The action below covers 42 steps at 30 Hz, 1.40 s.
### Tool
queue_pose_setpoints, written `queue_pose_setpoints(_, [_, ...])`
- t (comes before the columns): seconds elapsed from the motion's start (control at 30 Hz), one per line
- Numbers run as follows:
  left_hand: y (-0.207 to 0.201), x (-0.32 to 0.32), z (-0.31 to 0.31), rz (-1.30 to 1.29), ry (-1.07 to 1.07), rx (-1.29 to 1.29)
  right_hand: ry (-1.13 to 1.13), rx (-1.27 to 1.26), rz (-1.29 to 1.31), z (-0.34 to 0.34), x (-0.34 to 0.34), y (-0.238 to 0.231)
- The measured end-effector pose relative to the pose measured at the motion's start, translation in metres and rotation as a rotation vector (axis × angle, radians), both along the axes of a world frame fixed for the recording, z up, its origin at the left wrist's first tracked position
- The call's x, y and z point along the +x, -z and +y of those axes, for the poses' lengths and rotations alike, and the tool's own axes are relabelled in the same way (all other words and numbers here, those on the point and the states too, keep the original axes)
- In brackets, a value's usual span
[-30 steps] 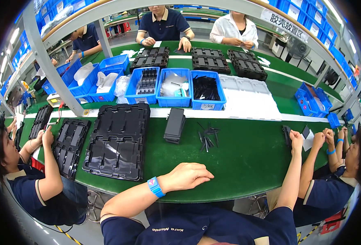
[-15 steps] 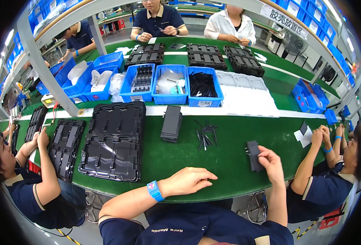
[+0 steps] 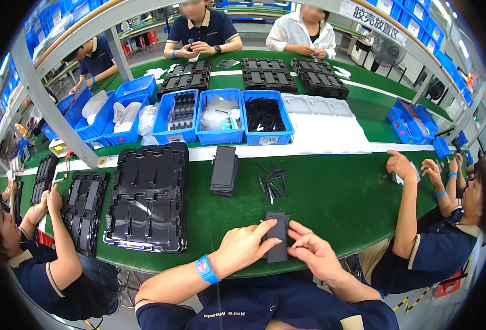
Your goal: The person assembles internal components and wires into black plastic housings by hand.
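A small stack of dark grey flat rectangular pieces (image 3: 277, 236) stands on the green table in front of me. My left hand (image 3: 247, 246) holds its left side, thumb and forefinger lying over the top piece. At the right edge is my right hand (image 3: 315, 254), its fingers apart and slightly bent; whether the fingertips touch the stack I cannot tell. Farther off to the left stands another stack of similar dark pieces (image 3: 224, 170). Between the two stacks, thin black strips (image 3: 273, 184) lie in a loose heap.
Black moulded trays (image 3: 146, 198) lie to my left. Blue bins (image 3: 221, 118) with black strips, clear bags and dark parts line the far side, beside a white panel (image 3: 331, 126). On the right, a co-worker's hand (image 3: 401, 166) reaches over the table. Other people sit around it.
My right hand has brought the dark stack from the right to the middle. My left hand has come onto it. The right-hand co-worker's arm has reached farther over the table.
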<state>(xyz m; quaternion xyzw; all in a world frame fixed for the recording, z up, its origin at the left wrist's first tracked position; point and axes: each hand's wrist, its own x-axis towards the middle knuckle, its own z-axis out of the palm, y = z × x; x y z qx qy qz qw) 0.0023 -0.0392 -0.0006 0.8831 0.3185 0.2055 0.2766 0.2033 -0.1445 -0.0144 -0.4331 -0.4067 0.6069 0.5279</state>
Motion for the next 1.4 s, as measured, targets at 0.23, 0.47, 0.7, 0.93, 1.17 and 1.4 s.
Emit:
queue_pose_setpoints(0.23, [0.000,-0.003,-0.002,0.096,-0.076,0.163,-0.297,0.033,-0.285,0.029,0.014,-0.032])
queue_pose_setpoints(0.47, [0.006,-0.001,-0.001,0.071,-0.045,0.021,-0.330,0.305,-0.797,0.076,0.014,-0.037])
queue_pose_setpoints(0.7, [-0.009,-0.008,0.010,0.166,-0.035,-0.289,-0.250,0.608,-1.006,0.127,0.031,-0.060])
queue_pose_setpoints(0.93, [-0.001,-0.014,0.016,-0.114,-0.026,-0.401,0.652,0.785,-0.929,0.146,0.132,-0.174])
queue_pose_setpoints(1.17, [-0.011,-0.018,0.012,-0.347,-0.019,-0.581,1.131,1.126,-0.974,0.132,0.244,-0.243])
queue_pose_setpoints(1.4, [0.006,-0.018,0.020,-0.509,-0.104,-0.731,1.185,1.066,-0.886,0.137,0.207,-0.217])
